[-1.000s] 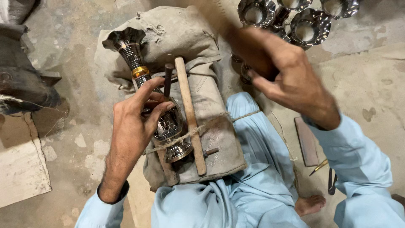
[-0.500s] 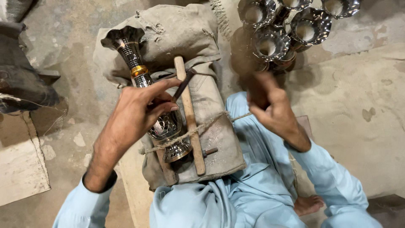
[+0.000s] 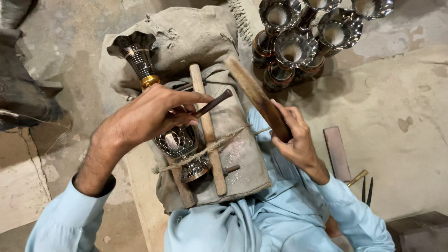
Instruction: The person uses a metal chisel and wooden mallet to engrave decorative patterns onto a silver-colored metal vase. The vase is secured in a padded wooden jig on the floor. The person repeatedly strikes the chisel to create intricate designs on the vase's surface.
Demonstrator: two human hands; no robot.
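A metal vase [image 3: 158,116] is laid on a cloth-wrapped block [image 3: 233,135], tied down with twine [image 3: 224,142] beside a wooden stick [image 3: 208,135]. A thin chisel [image 3: 213,102] is pinched between the closed fingers of the left hand [image 3: 149,114], its tip set over the vase's patterned belly. A wooden mallet [image 3: 256,95] is gripped in the fist of the right hand [image 3: 294,140], raised just beside the block. More vases [image 3: 303,42] are clustered on the floor beyond. A flat stone [image 3: 337,154] is seen near the right sleeve.
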